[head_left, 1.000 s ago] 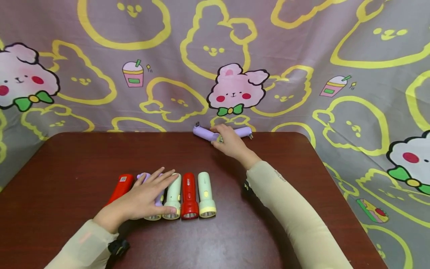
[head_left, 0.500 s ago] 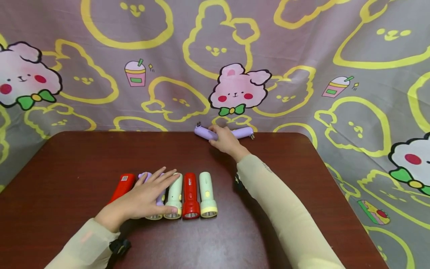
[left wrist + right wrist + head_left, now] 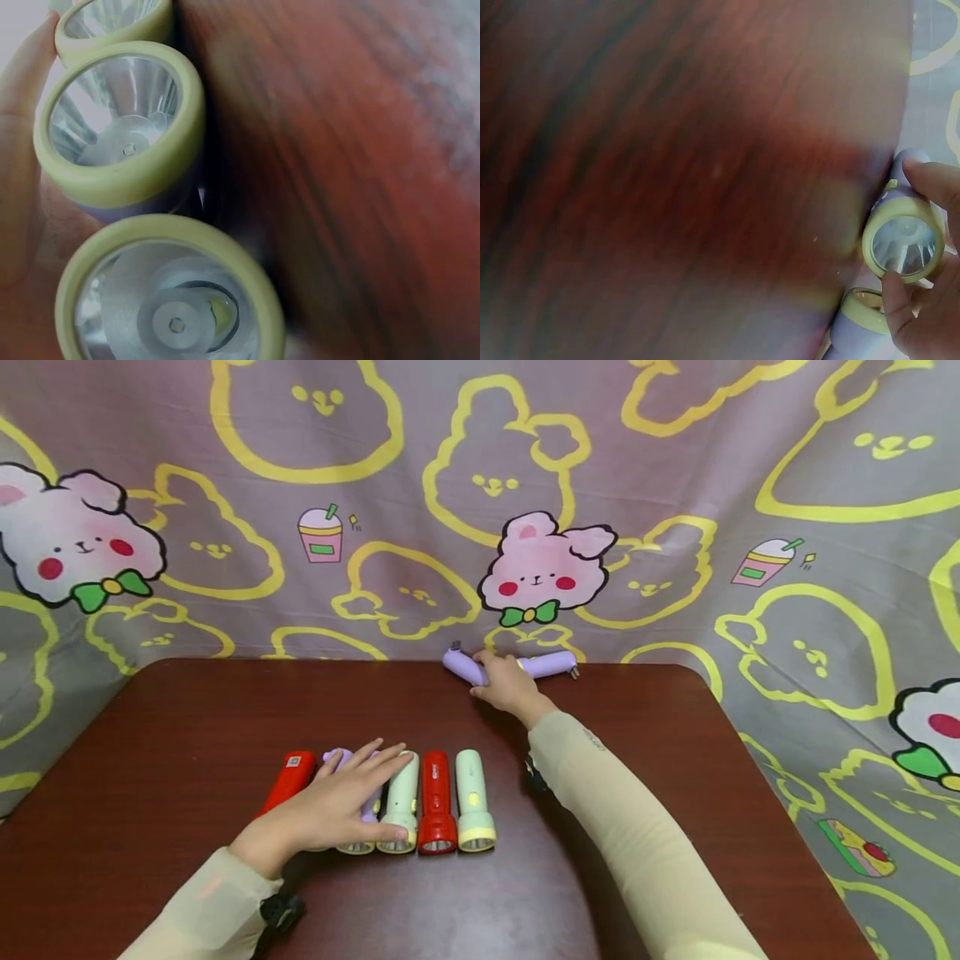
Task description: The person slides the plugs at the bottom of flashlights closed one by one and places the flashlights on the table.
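Observation:
My left hand (image 3: 322,814) lies with spread fingers across a row of flashlights, over a purple flashlight (image 3: 372,807) and a mint flashlight (image 3: 403,789). Its thumb touches the mint one's head. Several yellow-rimmed lenses (image 3: 120,124) face the left wrist camera. At the table's far edge, my right hand (image 3: 512,687) grips the left of two purple flashlights (image 3: 463,667). The right wrist view shows the thumb on its body and a fingertip at its lens rim (image 3: 939,236). The other purple flashlight (image 3: 550,664) lies just right of that hand, angled, with its prongs out.
A red flashlight (image 3: 435,802) and another mint flashlight (image 3: 474,797) continue the row to the right. One more red flashlight (image 3: 292,775) slants partly under the left forearm side. A patterned cloth (image 3: 420,468) hangs behind the brown table (image 3: 225,710).
The right hand has shifted slightly left onto the left purple flashlight, which has turned a little. The left hand stays on the row. The head view has shifted slightly.

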{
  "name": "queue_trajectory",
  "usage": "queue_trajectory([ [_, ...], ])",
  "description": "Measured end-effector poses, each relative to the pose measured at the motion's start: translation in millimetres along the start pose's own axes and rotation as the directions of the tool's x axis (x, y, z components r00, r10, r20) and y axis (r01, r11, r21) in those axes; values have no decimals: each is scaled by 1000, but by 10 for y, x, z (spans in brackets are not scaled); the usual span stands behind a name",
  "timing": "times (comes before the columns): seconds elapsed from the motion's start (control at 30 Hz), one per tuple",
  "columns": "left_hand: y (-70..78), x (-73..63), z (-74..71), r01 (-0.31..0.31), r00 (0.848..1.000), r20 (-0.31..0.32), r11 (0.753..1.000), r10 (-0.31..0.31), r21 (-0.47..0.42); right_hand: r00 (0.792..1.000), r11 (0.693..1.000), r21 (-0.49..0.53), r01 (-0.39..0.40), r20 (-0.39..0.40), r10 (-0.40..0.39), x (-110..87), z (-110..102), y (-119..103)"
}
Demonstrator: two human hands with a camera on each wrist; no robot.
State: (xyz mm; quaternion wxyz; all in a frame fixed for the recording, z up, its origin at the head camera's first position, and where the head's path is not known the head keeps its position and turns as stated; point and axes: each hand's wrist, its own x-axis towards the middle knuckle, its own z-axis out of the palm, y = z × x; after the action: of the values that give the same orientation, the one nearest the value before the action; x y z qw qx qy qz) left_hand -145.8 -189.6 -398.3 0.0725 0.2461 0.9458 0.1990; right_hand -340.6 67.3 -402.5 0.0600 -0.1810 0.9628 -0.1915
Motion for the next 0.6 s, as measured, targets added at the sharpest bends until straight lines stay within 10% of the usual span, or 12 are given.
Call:
queue_trajectory([
  [0.6,17,21,-4,5,1000,-5,1000,-5,3,997,985,169,37,55,-47,-74,-2,36],
])
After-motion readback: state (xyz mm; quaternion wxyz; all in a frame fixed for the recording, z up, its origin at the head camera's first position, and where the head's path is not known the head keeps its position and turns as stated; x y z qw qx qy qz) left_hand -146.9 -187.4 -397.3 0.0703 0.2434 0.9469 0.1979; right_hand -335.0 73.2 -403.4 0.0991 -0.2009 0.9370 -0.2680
